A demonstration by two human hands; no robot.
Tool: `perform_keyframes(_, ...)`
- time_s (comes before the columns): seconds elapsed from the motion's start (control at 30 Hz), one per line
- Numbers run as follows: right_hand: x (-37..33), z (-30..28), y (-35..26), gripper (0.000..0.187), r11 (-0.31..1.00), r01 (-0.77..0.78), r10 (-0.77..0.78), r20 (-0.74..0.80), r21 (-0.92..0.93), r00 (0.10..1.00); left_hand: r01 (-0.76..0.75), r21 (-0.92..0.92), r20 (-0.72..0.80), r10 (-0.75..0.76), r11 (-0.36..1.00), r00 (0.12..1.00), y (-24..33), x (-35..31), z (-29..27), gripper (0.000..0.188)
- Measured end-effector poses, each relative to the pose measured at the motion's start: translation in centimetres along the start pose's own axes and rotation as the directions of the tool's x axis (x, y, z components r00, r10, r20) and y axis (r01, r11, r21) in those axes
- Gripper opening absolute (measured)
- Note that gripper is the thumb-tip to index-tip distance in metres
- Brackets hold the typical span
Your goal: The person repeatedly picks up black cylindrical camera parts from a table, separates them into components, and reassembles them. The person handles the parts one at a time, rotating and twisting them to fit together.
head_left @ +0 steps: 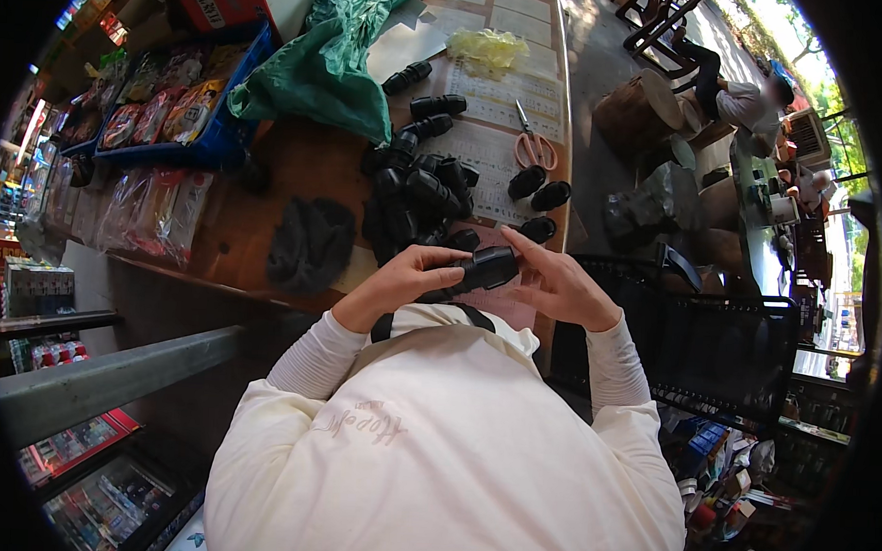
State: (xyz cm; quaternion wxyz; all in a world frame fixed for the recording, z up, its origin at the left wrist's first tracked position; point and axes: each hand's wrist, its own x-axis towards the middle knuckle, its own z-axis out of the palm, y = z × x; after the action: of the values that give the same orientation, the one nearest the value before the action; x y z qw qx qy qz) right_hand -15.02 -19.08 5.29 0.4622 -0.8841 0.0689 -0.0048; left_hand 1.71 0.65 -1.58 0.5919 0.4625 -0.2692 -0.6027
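Observation:
My left hand (414, 277) grips a black cylindrical plastic part (490, 268) close in front of my body, thumb and fingers on its left side. My right hand (563, 282) is at the part's right end with fingers apart; whether a fingertip touches it I cannot tell. Just beyond lies a heap of similar black parts (415, 199) on the wooden table (252, 211). A few loose black parts (551, 196) rest to the right of the heap. Scissors with pink handles (536, 151) lie behind those, blades pointing away.
A dark cloth (311, 244) lies left of the heap. Farther back are a green plastic bag (321, 92), a yellowish clear bag (488, 50) and a blue crate (234, 144) of packaged goods. A black chair (715, 358) stands at right; a person (743, 103) sits beyond.

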Motion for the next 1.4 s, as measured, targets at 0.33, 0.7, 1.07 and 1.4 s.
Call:
perform_keyframes(0.33,-0.2,-0.6,-0.9,0.048,0.997,-0.006,0.000,-0.074,-0.076,0.997,-0.006,-0.072,0.087,0.012,0.997,0.996,1.1,-0.3,0.5,0.039)
perform_keyframes(0.7,-0.7,2.9,1.4,0.047,0.904,0.036,0.045,-0.179,0.425,0.983,-0.006,-0.020,0.051,0.007,1.000,0.999,1.2,-0.1,0.5,0.045)
perform_keyframes(1.07,-0.7,2.8,1.0,0.047,0.929,0.043,0.002,-0.120,0.367,0.993,-0.050,0.094,0.039,0.047,0.994,0.998,0.5,0.2,0.8,0.045)
perform_keyframes(1.4,-0.4,2.3,-0.1,0.048,0.978,0.183,-0.164,-0.177,0.100,0.971,-0.009,0.073,0.023,0.008,0.997,1.000,0.5,0.0,0.9,0.042)
